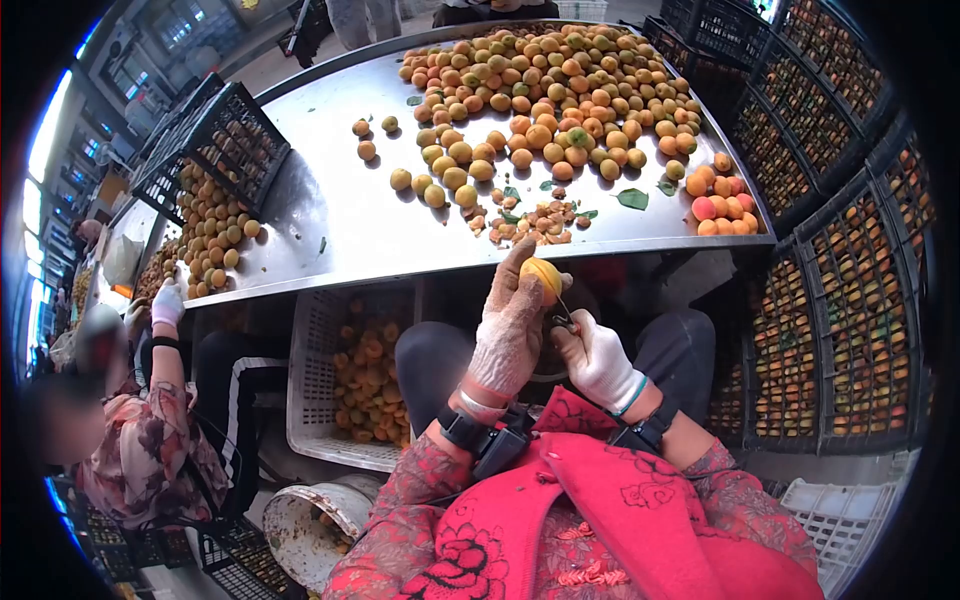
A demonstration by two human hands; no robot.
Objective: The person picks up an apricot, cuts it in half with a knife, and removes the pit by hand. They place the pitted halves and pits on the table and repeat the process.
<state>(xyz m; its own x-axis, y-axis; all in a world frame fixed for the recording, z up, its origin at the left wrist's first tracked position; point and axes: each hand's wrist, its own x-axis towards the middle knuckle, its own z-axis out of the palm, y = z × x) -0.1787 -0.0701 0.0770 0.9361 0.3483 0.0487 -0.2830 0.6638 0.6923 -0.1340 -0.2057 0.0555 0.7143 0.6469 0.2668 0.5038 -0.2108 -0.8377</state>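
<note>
Just past the table's front edge, my left hand [507, 335], in a soiled pale glove, is closed around a yellow-orange apricot [543, 278]. My right hand [597, 365], in a white glove with a teal cuff, grips a small thin tool [563, 318] whose tip meets the lower side of the fruit. Above my hands, on the metal table [350, 225], lie scraps of apricot flesh [545, 222] and green leaves [632, 199]. Behind the scraps spreads a large heap of whole apricots [560, 90].
Redder apricots [720, 205] sit at the table's right corner. Black crates of fruit [835, 320] stack up on the right. A pale crate of halved apricots [300, 400] and a dirty bucket [310, 530] stand lower left. A co-worker [150, 440] sits left, near a tipped black crate [225, 150].
</note>
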